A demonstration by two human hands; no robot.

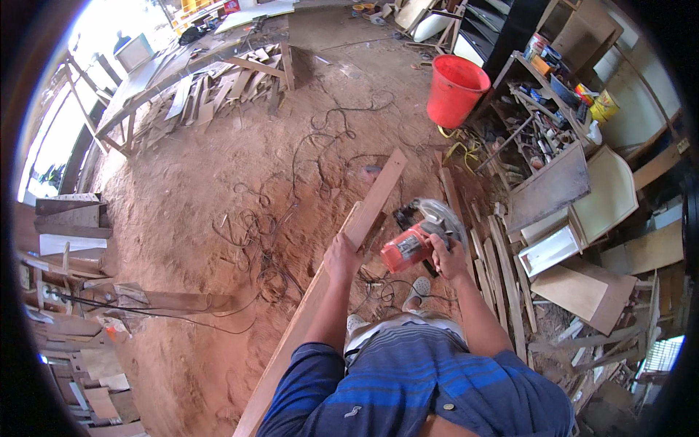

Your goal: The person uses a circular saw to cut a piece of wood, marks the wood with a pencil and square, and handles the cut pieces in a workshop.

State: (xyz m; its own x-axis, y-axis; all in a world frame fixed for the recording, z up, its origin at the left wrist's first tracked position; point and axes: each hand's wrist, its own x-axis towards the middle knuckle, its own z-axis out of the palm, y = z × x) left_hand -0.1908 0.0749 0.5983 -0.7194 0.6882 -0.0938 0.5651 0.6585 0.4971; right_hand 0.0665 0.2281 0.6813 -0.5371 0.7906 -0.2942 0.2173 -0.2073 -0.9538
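Observation:
A long wooden plank [376, 189] runs diagonally from the lower left up past the middle, with a second board [291, 349] lying along it. My left hand [339, 255] grips the plank near its middle, fingers wrapped over it. My right hand [448, 255] is closed on the handle of a red circular saw [400, 250] with a silver blade guard [437, 213], held just right of the plank. My feet in light clogs [419, 291] show below the saw.
Tangled cables [258, 247] lie across the sandy floor [167, 342]. A red bucket [455, 91] and cluttered shelving [546, 109] stand at upper right. A bench with offcuts [204, 91] is at upper left. Loose boards [502, 284] lie along my right, stacked panels [69, 218] far left.

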